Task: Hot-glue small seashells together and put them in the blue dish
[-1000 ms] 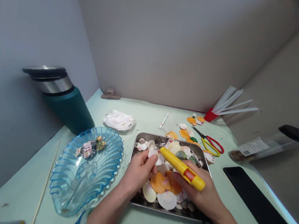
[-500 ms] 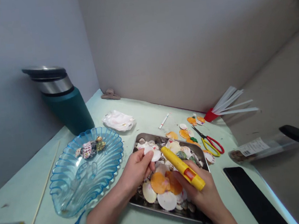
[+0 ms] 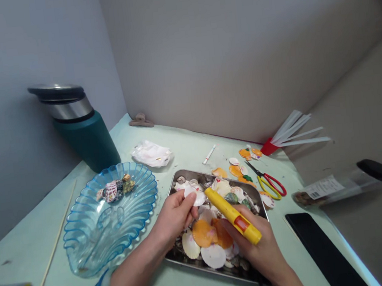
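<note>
Steel tray (image 3: 190,262) heaped with mixed shells (image 3: 214,256).
From my remote seat I see the right hand (image 3: 260,245) with its grip clamped on a yellow tool (image 3: 230,211), just beside the white shell (image 3: 199,197) pinched by the left hand (image 3: 175,215) over the tray; left, a blue dish (image 3: 84,227) holds small shells (image 3: 112,191); right, scissors (image 3: 270,187) lie near; farther, a red cup (image 3: 268,147) carries translucent strips (image 3: 288,127).

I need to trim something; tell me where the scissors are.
In the head view, the scissors lie just right of the metal tray, beside orange shells.
</note>
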`<state>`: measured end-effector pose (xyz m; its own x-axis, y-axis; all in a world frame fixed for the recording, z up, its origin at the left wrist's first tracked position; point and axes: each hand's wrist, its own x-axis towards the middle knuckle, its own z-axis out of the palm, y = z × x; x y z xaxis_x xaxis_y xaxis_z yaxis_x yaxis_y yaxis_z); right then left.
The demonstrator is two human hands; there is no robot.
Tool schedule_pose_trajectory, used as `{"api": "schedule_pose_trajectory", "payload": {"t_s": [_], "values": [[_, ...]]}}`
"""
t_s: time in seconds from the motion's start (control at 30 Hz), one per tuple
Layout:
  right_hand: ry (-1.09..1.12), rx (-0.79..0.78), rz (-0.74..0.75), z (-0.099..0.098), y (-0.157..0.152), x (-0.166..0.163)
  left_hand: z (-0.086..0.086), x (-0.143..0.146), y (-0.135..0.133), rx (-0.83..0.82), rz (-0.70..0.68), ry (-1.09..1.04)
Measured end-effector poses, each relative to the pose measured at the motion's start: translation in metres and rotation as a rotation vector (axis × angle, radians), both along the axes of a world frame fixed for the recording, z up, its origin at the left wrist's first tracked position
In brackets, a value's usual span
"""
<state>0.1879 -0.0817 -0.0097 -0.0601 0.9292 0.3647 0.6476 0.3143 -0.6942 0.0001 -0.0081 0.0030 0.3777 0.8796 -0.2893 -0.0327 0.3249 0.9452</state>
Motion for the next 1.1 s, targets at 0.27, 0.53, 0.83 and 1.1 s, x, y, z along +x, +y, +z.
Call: {"api": "schedule_pose_trajectory", "payload": {"t_s": [0.27,0.53,0.83,1.1], "values": [[-0.029,-0.025,0.037,0.0009,-0.0002,-0.0002,-0.0048,0.0011,0.0002,-0.005,-0.008,-0.038],[-0.025,0.034,0.023,0.0009,-0.0004,-0.0017,-0.0041,0.0006,0.0001,0.001,-0.022,-0.028],[-0.029,0.008,0.019,0.0001,-0.0023,-0.0007,-0.0045,0.0006,-0.0004,-0.007,-0.018,-0.03],[-0.014,0.015,0.027,-0.0002,-0.0018,-0.0007,-0.006,0.0011,0.0004,-0.017,-0.017,-0.012]]}}
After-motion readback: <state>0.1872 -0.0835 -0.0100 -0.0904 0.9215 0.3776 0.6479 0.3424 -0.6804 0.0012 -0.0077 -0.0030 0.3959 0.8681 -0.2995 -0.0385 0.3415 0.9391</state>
